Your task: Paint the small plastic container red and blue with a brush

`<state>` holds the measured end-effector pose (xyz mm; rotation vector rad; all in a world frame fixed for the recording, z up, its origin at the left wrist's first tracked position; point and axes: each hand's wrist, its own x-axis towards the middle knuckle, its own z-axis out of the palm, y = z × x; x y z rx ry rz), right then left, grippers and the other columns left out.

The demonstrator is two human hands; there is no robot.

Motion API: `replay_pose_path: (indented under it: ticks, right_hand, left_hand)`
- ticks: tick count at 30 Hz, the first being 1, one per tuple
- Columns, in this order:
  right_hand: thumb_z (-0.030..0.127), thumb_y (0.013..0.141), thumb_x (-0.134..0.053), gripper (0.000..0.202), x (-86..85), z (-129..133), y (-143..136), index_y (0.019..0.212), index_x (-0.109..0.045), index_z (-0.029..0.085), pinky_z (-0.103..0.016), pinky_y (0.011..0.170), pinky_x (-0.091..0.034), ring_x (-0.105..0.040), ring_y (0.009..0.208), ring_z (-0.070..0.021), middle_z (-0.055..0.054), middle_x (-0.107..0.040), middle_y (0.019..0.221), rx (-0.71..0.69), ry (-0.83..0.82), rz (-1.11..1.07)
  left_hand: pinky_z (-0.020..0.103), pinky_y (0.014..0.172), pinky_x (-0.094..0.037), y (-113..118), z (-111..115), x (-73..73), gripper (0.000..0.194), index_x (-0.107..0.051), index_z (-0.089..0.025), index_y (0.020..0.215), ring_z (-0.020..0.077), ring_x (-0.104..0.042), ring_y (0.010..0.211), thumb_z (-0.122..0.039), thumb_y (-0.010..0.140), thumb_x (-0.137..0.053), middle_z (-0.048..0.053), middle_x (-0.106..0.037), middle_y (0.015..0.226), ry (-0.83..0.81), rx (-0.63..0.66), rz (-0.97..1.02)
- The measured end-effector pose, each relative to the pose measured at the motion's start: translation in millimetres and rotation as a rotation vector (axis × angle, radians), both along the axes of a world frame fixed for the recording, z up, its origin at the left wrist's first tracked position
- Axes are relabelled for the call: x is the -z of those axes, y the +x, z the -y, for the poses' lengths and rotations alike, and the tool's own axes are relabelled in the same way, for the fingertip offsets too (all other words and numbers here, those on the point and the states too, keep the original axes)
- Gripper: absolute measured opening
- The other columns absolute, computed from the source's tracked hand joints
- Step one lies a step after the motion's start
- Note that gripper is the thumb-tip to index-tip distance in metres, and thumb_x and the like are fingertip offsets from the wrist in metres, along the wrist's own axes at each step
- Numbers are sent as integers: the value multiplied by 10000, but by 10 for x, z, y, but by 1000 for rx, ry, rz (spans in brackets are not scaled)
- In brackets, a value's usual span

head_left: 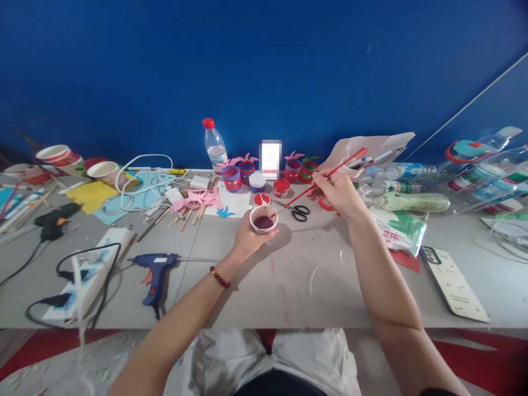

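White-rimmed round paper cup (264, 209), one in number, sits above the grey table (313, 297) near its middle, with a shallow pool of dark red liquid (263, 222) inside. Bare left hand (246, 237) has its fingers curled closed around the cup's side, while the right hand (336, 191) pinches one long, thin, red-handled brush (303, 193), fingers drawn together on its shaft and its tip just inside the cup's right rim. Behind the cup lies one round red-and-white dish (262, 199); near it stand one white-lidded round jar (258, 180) and one short round red tub (281, 188), whose contents I cannot tell. Four painted cups with cut-paper leaves stand farther back, three topped in pink and one in green: a blue-and-red one (231, 180), a mostly blue one (247, 173), a red-and-blue one (293, 171) and a red-and-green one (307, 174). One clear plastic bottle with a red cap (208, 124) rises behind them. One pair of black-handled scissors (300, 214) lies right of the held cup, and two glue guns, one blue plastic (155, 272) and one black (51, 223), lie to the left
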<state>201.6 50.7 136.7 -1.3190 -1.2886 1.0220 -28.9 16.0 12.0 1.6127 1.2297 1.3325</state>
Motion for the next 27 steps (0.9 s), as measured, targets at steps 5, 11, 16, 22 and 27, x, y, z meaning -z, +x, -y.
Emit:
replay_pose_path:
  ticks: [5, 11, 16, 22, 27]
  right_hand:
    - [356, 893, -669, 258, -16, 0, -26, 702, -570, 213, -334, 623, -607, -694, 548, -178, -24, -689, 569, 14, -20, 36]
    - [376, 892, -664, 253, -12, 9, -7, 723, -563, 217, -346, 623, -610, -697, 550, -188, -20, -681, 565, 39, 9, 70]
    - [408, 879, -677, 273, -7, 14, -7, 720, -558, 221, -326, 611, -610, -705, 556, -186, -8, -673, 551, 36, 37, 84]
    - [448, 859, -693, 304, -49, 39, -22, 715, -550, 223, -304, 588, -607, -700, 545, -177, -8, -677, 547, 45, 37, 96]
    - [413, 876, -682, 287, -104, 69, -15, 704, -552, 223, -320, 615, -613, -706, 563, -184, -28, -689, 573, 59, 20, 109]
  left_hand:
    - [414, 890, -520, 3, 1, 20, 568, -597, -204, 1127, 258, -660, 996, -334, 638, -855, 83, -680, 1078, 7, -21, -35]
    - [409, 886, -528, -3, 4, 33, 562, -594, -211, 1140, 252, -665, 986, -336, 654, -848, 78, -679, 1070, 12, -11, -40]
    - [407, 887, -529, -2, 2, 33, 560, -590, -214, 1140, 252, -665, 994, -329, 656, -847, 76, -678, 1074, 11, -8, -40]
    - [396, 874, -535, 3, 10, 3, 543, -588, -211, 1134, 251, -668, 996, -316, 663, -838, 75, -682, 1078, 17, -2, -43]
    - [394, 867, -537, 4, 12, -6, 525, -593, -215, 1114, 248, -671, 982, -314, 661, -840, 71, -685, 1072, 17, -4, -38]
